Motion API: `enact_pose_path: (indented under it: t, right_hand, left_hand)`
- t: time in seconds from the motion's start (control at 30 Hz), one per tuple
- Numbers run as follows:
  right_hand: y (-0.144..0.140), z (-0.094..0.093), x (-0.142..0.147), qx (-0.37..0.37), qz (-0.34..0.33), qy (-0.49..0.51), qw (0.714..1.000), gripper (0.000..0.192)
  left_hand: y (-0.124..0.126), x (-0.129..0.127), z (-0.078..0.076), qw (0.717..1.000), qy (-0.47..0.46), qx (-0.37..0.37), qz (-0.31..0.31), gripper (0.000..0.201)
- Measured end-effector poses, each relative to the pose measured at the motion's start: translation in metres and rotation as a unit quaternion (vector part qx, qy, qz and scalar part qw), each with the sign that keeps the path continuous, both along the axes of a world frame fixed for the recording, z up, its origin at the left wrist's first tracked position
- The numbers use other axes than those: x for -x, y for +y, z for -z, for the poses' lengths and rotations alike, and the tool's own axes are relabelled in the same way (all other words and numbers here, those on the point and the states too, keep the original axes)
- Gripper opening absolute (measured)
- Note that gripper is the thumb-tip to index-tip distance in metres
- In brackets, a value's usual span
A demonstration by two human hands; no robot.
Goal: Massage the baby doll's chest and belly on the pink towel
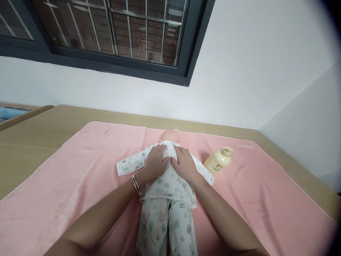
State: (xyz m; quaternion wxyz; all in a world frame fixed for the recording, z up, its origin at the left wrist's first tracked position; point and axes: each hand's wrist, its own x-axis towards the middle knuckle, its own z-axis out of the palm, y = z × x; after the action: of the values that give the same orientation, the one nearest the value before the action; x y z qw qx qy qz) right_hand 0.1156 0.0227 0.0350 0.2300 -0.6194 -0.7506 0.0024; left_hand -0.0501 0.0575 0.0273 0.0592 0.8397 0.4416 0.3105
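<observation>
A baby doll [171, 136] in a white patterned top [167, 185] and matching trousers [156, 220] lies stretched out, its head toward the wall. My left hand [156, 161] rests flat on the left side of the doll's upper body, fingers pointing at the head. On the other side my right hand [185, 163] lies flat in the same way, the two thumbs nearly meeting at the middle. Both hands are open and hold nothing. One sleeve of the top spreads out to the left, the other slopes down to the right.
A pale yellow pump bottle [218, 160] leans or lies right of the doll. Beneath everything is a pink cloth [80, 177] on a wooden table [34, 131]. A white wall [229, 89] and a barred window [133, 32] stand behind.
</observation>
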Motion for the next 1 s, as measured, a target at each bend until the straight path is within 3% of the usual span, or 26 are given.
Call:
enact_pose_path:
  t: [0.53, 0.77, 1.0]
  right_hand:
    - [-0.006, 0.001, 0.009, -0.056, 0.079, -0.019, 0.995, 0.034]
    - [-0.007, 0.002, 0.009, -0.058, 0.07, -0.04, 0.995, 0.042]
    - [-0.002, -0.001, 0.008, -0.031, 0.065, -0.052, 0.996, 0.044]
  left_hand:
    - [-0.008, -0.005, 0.0, 0.994, 0.033, -0.059, -0.086, 0.02]
    - [-0.008, -0.003, 0.002, 0.996, 0.014, -0.042, -0.079, 0.029]
    - [0.001, 0.0, 0.001, 0.999, 0.017, -0.019, -0.027, 0.035]
